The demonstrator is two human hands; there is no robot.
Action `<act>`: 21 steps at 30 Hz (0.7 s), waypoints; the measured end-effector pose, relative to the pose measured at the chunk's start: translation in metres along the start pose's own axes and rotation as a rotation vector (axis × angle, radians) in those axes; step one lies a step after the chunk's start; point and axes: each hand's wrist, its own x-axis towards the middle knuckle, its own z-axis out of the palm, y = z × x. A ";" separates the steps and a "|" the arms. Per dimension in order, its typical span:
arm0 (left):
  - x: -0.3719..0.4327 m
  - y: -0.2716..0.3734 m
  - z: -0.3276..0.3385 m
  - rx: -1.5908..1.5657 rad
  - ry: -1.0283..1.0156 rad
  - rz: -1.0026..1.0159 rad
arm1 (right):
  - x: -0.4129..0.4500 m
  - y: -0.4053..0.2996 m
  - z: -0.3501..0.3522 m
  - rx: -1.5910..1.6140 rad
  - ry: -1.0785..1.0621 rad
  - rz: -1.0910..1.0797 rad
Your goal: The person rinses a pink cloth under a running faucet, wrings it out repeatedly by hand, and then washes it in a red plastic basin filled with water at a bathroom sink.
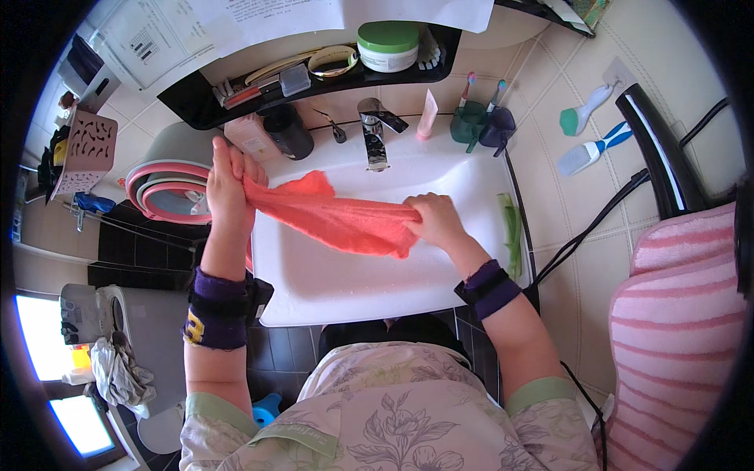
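A coral-red cloth [344, 221] is stretched between my two hands above a white washbasin [353, 303]. My left hand [227, 182] grips its left end beside the basin's left rim, thumb pointing up. On the other side, my right hand [437, 219] has the right end bunched in its fingers, over the middle of the bowl. The lower edge of the cloth hangs in a loose fold. Behind it stands the chrome faucet [374, 138], its lever turned to the right.
Nested pink-rimmed basins [171, 171] sit left of the washbasin. Along its back edge are a black bottle [288, 132], a pink tube [428, 115] and toothbrush cups [469, 120]. A green strip [511, 235] lies on the right rim. A hair dryer [662, 150] and cords hang at right.
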 end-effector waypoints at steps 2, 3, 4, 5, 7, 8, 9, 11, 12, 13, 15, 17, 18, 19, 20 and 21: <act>0.002 -0.021 -0.028 0.341 0.160 0.071 | -0.002 0.001 -0.013 0.127 -0.005 0.153; 0.002 -0.026 -0.038 0.340 0.160 0.070 | -0.002 0.001 -0.020 0.255 -0.006 0.301; -0.002 -0.031 -0.048 0.591 0.117 0.144 | -0.001 -0.006 -0.032 0.454 0.059 0.302; -0.005 -0.036 -0.061 0.842 0.071 0.217 | 0.002 -0.012 -0.044 0.413 0.106 0.264; -0.014 -0.040 -0.068 1.017 -0.114 0.396 | 0.002 -0.028 -0.067 0.435 0.315 0.179; -0.023 -0.041 -0.058 1.143 -0.212 0.389 | -0.003 -0.026 -0.063 0.429 0.313 0.190; -0.026 -0.040 -0.047 1.264 -0.315 0.390 | -0.008 -0.024 -0.061 0.330 0.546 0.148; -0.021 -0.077 -0.064 1.579 -0.633 0.530 | -0.012 -0.006 -0.025 0.018 0.457 0.118; -0.026 -0.109 -0.085 1.646 -0.659 0.269 | -0.034 0.019 0.008 0.110 0.251 0.268; -0.023 -0.125 -0.106 1.718 -0.653 0.021 | -0.031 0.037 0.029 0.209 0.058 0.388; -0.019 -0.135 -0.076 1.603 -0.416 -0.027 | -0.018 0.044 0.024 0.213 0.248 0.400; -0.031 -0.125 -0.064 1.493 -0.167 0.134 | -0.022 0.014 0.002 0.334 0.339 0.459; -0.032 -0.125 -0.066 1.495 -0.159 0.213 | -0.020 0.011 -0.006 0.329 0.332 0.428; -0.029 -0.122 -0.060 1.493 -0.160 0.214 | -0.016 0.009 -0.015 0.321 0.324 0.405; -0.026 -0.118 -0.055 1.434 -0.094 0.262 | -0.011 0.006 -0.026 0.319 0.325 0.405; -0.029 -0.113 -0.050 1.376 -0.028 0.298 | -0.007 -0.007 -0.042 0.372 0.358 0.368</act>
